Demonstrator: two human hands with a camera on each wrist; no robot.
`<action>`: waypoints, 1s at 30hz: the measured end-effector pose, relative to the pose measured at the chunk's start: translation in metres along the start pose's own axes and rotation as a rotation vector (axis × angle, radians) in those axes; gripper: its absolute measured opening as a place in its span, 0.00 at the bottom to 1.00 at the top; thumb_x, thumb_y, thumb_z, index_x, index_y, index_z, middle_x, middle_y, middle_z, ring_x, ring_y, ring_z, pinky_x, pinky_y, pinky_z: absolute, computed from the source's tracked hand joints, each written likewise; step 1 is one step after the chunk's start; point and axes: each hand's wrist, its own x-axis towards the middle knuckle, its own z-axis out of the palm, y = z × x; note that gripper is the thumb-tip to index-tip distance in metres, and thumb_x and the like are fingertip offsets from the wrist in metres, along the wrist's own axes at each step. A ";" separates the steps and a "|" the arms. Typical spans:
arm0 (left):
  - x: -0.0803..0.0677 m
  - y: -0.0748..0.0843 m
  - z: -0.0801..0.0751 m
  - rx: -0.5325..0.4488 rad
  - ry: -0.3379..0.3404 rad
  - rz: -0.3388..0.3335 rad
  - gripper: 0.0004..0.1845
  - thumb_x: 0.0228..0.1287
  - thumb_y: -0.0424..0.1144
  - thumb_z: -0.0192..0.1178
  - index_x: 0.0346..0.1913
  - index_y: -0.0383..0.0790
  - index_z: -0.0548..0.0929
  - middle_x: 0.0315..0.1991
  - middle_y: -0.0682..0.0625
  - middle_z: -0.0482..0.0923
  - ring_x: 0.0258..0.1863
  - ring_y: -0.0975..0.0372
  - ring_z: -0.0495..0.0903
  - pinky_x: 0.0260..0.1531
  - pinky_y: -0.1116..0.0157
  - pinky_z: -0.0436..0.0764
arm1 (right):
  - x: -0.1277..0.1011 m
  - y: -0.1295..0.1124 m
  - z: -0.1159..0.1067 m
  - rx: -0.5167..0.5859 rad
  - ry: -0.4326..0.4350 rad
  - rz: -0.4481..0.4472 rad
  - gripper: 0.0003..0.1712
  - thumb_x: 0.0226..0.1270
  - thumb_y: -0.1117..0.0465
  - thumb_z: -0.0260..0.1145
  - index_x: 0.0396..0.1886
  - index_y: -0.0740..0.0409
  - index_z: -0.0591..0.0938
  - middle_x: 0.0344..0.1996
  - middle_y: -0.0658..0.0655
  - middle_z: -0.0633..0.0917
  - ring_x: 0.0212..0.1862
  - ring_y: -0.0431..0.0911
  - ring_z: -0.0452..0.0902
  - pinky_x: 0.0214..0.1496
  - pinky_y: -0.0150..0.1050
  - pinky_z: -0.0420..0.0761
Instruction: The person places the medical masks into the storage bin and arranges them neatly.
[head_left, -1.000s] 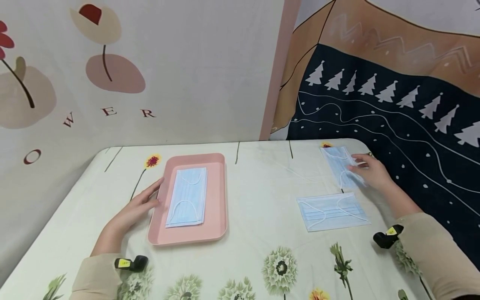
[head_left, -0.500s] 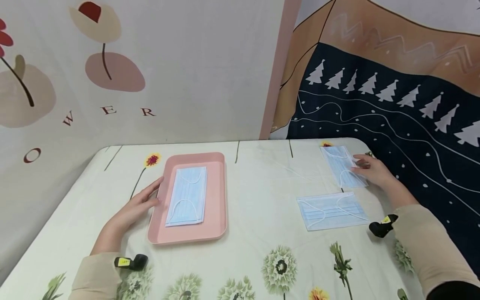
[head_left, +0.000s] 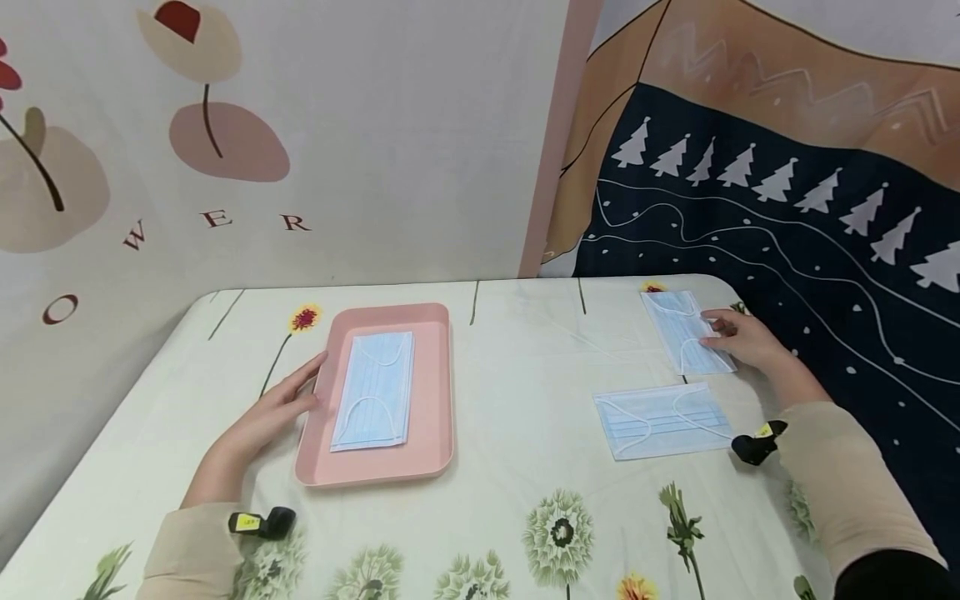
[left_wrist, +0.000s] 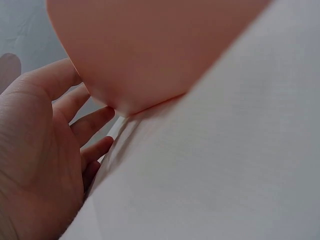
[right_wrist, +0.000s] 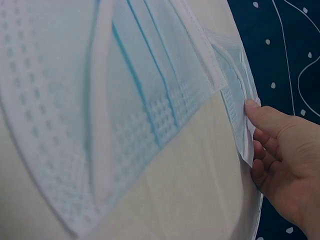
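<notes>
on floral tablecloth [head_left: 510, 417], my right hand [head_left: 746, 340] is pinching a pleated blue paper mask [head_left: 684, 332] (far one); left hand [head_left: 264, 417], fingers straight, is touching the pink plastic tray [head_left: 431, 400].

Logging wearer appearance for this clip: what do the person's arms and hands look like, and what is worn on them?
Both arms wear loose beige long sleeves, the left sleeve and the right sleeve ending at the wrist. Each wrist carries a small black device with a yellow label: the left one, the right one. The left hand and right hand are bare, with no gloves; no rings are discernible.
</notes>
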 end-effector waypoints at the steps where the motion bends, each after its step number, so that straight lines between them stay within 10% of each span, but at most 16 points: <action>1: 0.000 0.000 0.000 0.000 0.002 -0.001 0.39 0.70 0.37 0.55 0.77 0.47 0.47 0.76 0.41 0.38 0.73 0.44 0.34 0.64 0.38 0.41 | 0.001 0.000 0.001 0.001 0.005 -0.002 0.32 0.67 0.59 0.65 0.66 0.68 0.66 0.53 0.71 0.69 0.49 0.62 0.64 0.49 0.52 0.67; 12: -0.002 -0.003 -0.002 0.026 0.012 -0.019 0.38 0.71 0.39 0.55 0.77 0.50 0.48 0.76 0.41 0.39 0.73 0.44 0.35 0.64 0.38 0.41 | 0.005 0.000 0.005 0.017 0.023 -0.009 0.27 0.66 0.63 0.65 0.62 0.68 0.72 0.43 0.66 0.70 0.43 0.57 0.64 0.41 0.44 0.67; 30: 0.000 -0.004 -0.001 0.019 0.007 -0.019 0.38 0.71 0.40 0.55 0.77 0.50 0.47 0.76 0.42 0.39 0.73 0.44 0.35 0.64 0.37 0.41 | 0.003 -0.007 0.004 0.085 0.076 0.064 0.29 0.67 0.62 0.63 0.65 0.67 0.70 0.54 0.71 0.70 0.51 0.60 0.63 0.49 0.48 0.68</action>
